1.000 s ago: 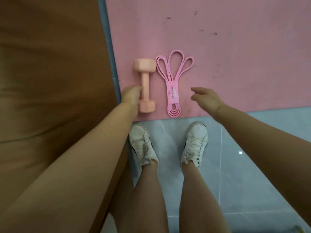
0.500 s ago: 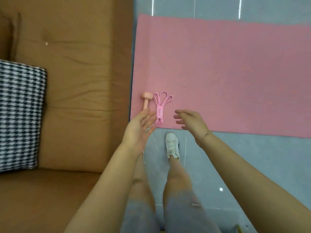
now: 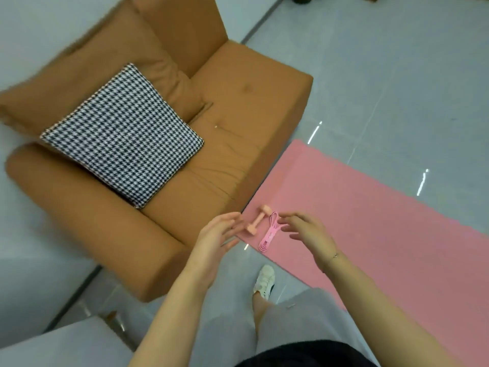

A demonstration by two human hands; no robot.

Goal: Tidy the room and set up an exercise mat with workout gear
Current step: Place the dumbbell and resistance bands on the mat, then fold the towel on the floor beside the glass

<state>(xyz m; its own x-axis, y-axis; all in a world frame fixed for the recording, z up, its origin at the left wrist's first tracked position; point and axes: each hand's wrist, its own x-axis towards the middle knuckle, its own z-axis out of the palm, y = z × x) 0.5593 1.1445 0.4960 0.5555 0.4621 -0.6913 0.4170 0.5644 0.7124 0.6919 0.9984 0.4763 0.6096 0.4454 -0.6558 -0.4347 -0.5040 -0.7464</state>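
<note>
- pink exercise mat [image 3: 370, 207] lies flat on the grey tiled floor [image 3: 397, 75], and i'll place everything off it.
- right at the mat's near corner sits a small pink dumbbell [image 3: 256, 221], lying on its side on the mat.
- just beside the dumbbell, a bit further in on the mat, is a bundle of pink resistance bands [image 3: 270, 233], looped and strapped together. looks like they're not quite touching the dumbbell, but it's close.
- left hand [image 3: 214, 245] hangs in the air above that mat corner, fingers loose and spread, holding nothing.
- right hand [image 3: 309, 234] hovers over the mat next to the bands, fingers relaxed and apart, also nothing in it. thin bracelet [image 3: 334, 256] on that wrist.
- tan sofa [image 3: 198, 154] butts up against the mat's short end, right by the gear corner.
- a black and white houndstooth cushion [image 3: 124, 136] lies on the sofa seat, on the side away from the mat.
- one white sneaker [image 3: 264, 282] stands on the floor just off the mat's near edge, grey shorts [image 3: 291, 321] below it in view.
</note>
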